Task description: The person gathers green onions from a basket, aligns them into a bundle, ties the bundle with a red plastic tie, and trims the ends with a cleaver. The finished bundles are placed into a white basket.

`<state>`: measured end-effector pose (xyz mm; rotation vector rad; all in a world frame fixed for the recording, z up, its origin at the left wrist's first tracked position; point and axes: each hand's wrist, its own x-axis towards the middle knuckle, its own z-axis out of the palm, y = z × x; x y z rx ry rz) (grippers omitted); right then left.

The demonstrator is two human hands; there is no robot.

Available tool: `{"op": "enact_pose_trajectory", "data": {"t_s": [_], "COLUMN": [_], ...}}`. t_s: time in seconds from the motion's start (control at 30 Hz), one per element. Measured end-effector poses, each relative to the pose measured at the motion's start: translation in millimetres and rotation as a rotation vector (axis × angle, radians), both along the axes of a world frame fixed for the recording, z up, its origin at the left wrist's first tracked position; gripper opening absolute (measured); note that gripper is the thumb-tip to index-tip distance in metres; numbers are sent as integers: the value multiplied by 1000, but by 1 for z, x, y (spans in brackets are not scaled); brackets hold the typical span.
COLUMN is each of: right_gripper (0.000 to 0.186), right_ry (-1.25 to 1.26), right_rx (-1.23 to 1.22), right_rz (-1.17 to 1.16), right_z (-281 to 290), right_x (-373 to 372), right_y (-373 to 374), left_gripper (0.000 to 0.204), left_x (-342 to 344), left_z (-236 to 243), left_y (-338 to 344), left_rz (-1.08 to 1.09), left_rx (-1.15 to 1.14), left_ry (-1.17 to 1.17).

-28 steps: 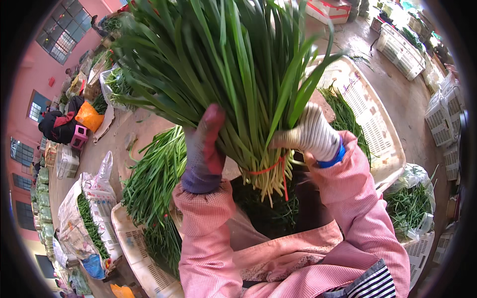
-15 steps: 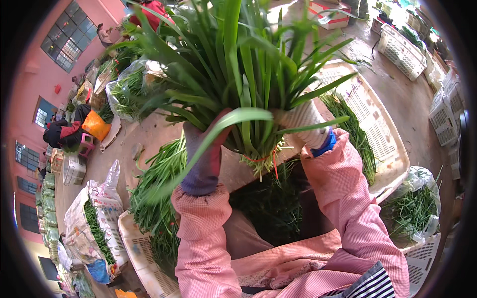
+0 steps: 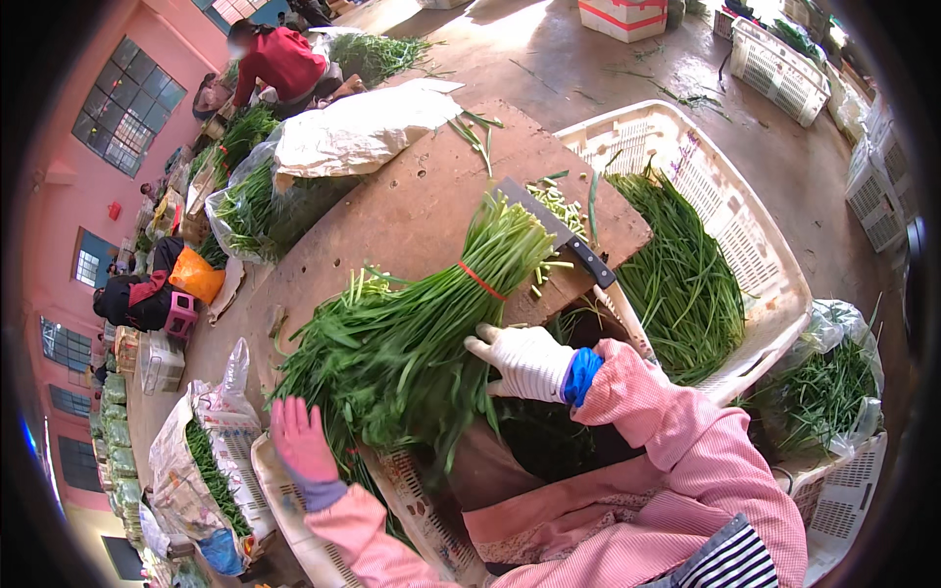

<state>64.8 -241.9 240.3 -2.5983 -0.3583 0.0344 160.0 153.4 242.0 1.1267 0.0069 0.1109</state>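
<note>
As seen from above, brown tabletop (image 3: 392, 216) under large green bunch (image 3: 402, 338), with leaves over near edge; black-handled knife (image 3: 574, 247) flat beside stem ends; white-gloved right grip (image 3: 529, 361) loosely spread at leaves; pink-gloved left grip (image 3: 303, 439) wide near leaf tips; red band (image 3: 479, 279) round stems.

A brown board (image 3: 372, 216) carries a red-banded green bundle (image 3: 412, 333), a black-handled knife (image 3: 565, 236) and pale stem trimmings (image 3: 561, 207).

No words or numbers can be read. Purple marks (image 3: 684, 155) stand on the inner wall of the white perforated plastic crate (image 3: 737, 240), below the rim near its far right corner, too small to make out.
</note>
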Motion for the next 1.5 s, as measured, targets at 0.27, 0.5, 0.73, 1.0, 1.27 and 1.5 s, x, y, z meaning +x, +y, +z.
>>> {"op": "enact_pose_trajectory", "data": {"t_s": [0.27,0.5,0.73,1.0,1.27,1.5], "right_gripper": [63,28,15,23,29,40], "right_ry": [-66,-64,-434,-138,-186,-75], "right_rx": [69,279,528,234,150,928], "right_rz": [-56,-167,-384,-621,-657,-710], "right_z": [-40,-48,-40,-63,-52,-69], "right_x": [2,-13,5,43,51,61], "right_y": [1,-10,-81,-133,-131,-117], "left_gripper": [83,118,131,133,134,132], "left_x": [-45,1,39,36,35,35], "left_z": [67,7,-40,-48,-49,-49], "left_y": [-97,-281,-314,-309,-310,-312], "left_rz": [9,-429,-478,-475,-447,-424], "left_rx": [864,1783,1994,1942,1955,1965], "left_ry": [-433,-811,-750,-839,-853,-839]}}
